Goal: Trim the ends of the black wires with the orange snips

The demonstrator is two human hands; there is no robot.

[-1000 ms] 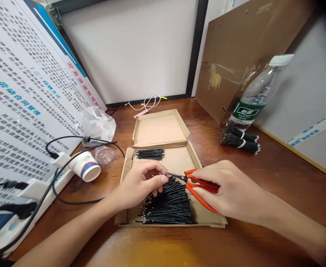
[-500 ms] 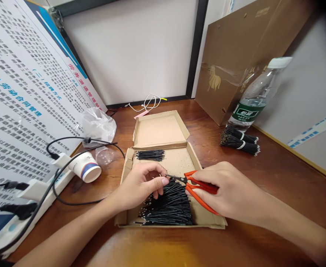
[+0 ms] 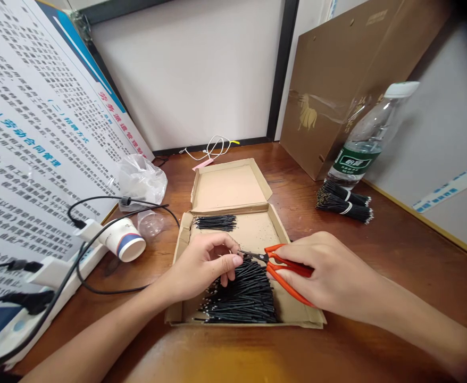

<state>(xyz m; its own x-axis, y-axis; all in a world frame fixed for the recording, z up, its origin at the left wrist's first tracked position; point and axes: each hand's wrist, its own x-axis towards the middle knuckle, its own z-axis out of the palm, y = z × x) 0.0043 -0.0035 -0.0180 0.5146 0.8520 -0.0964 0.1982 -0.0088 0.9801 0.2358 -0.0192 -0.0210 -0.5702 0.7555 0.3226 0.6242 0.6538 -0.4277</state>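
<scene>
An open cardboard box (image 3: 257,232) lies on the wooden desk. A big heap of short black wires (image 3: 241,295) fills its near part, and a small neat row of black wires (image 3: 215,222) lies at its far left. My left hand (image 3: 201,263) pinches a thin wire between thumb and forefinger above the heap. My right hand (image 3: 325,271) grips red-handled pliers (image 3: 283,266), whose tip meets the wire at my left fingertips.
Left: a leaning printed board (image 3: 30,143), a white power strip (image 3: 42,276) with black cables, a tipped paper cup (image 3: 124,240), a plastic bag (image 3: 141,178). Right: a brown paper bag (image 3: 337,80), a water bottle (image 3: 363,141), two tied wire bundles (image 3: 343,201).
Almost nothing has moved. Both hands have stayed at the same spot over the heap, with a slight shift of the fingers and pliers.
</scene>
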